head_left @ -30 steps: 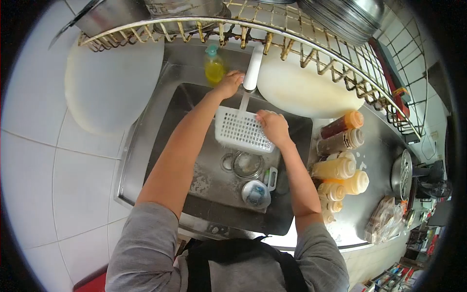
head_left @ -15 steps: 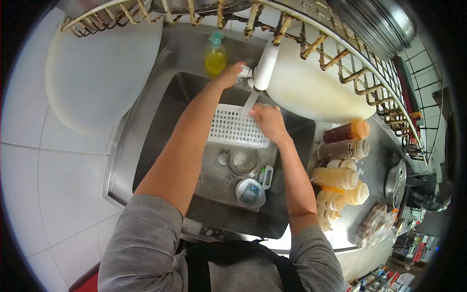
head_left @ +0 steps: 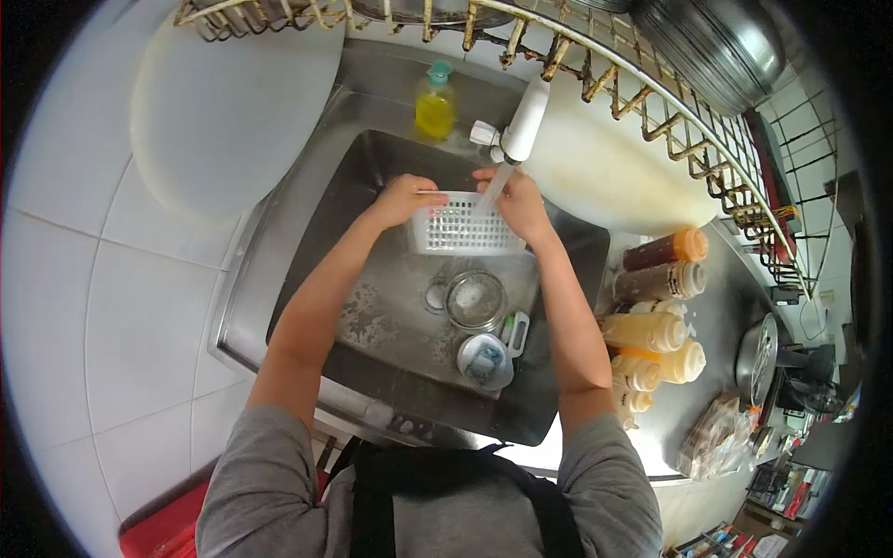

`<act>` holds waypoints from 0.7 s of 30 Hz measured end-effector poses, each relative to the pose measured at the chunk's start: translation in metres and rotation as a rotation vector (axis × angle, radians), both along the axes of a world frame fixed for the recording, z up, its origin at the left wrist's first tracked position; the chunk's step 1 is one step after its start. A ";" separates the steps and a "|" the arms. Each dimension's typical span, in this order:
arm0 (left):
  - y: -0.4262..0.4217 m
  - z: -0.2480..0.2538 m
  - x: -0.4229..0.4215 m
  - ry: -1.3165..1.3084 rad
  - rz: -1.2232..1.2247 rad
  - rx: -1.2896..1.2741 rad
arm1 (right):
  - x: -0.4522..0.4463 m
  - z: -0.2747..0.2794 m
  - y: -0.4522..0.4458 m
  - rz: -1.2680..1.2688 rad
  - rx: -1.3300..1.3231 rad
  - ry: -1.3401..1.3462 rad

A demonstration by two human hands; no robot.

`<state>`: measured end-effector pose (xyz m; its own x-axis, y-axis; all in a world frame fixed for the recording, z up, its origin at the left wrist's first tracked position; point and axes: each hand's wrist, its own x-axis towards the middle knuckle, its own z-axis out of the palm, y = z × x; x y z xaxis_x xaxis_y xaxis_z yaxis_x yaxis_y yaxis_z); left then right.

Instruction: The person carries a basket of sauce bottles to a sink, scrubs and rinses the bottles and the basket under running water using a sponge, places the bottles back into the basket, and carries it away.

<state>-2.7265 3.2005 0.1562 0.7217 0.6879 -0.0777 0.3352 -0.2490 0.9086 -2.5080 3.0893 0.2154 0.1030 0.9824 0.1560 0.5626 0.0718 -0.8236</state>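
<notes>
Kitchen wash area, white tiled wall [head_left: 149,325] at left, metal sink [head_left: 400,395] in the middle, metal table [head_left: 721,349] at right. White perforated basket [head_left: 465,230] is held up inside the sink, toward the back, water stream [head_left: 497,186] from the white tap [head_left: 528,121] running onto it. Left hand [head_left: 406,200] pinches the basket's left end, thumb over the rim. Right hand [head_left: 519,205] is at the right end, fingers partly behind the water; can't tell if closed on the rim. Nearer the person in the sink: round metal-rimmed item [head_left: 475,300], white tub [head_left: 484,361] with something blue in it, white-handled item [head_left: 519,333] just beside the tub. Pump bottle [head_left: 434,110] of yellow liquid stands behind the sink, left of the tap. One pale board [head_left: 233,112] at left, another pale board [head_left: 595,158] behind the tap. Squeeze bottles [head_left: 651,331] along the sink's right side, plastic bag [head_left: 716,439] farther right. Rusty wire rack [head_left: 619,70] overhead, stacked metal bowls [head_left: 712,51] on it.
</notes>
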 end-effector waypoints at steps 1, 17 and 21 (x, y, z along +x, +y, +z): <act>-0.004 0.001 0.007 -0.005 0.012 0.023 | -0.006 0.012 0.001 -0.013 -0.035 0.060; -0.041 0.067 0.081 -0.017 -0.025 0.140 | 0.030 0.021 -0.025 0.096 -0.177 0.119; -0.025 0.022 0.061 -0.046 -0.031 0.068 | 0.040 0.008 -0.021 0.077 -0.268 0.107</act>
<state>-2.6656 3.1759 0.1787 0.7446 0.6675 0.0025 0.2843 -0.3205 0.9036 -2.4681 3.0679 0.2237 0.0287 0.9926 -0.1180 0.4731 -0.1174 -0.8731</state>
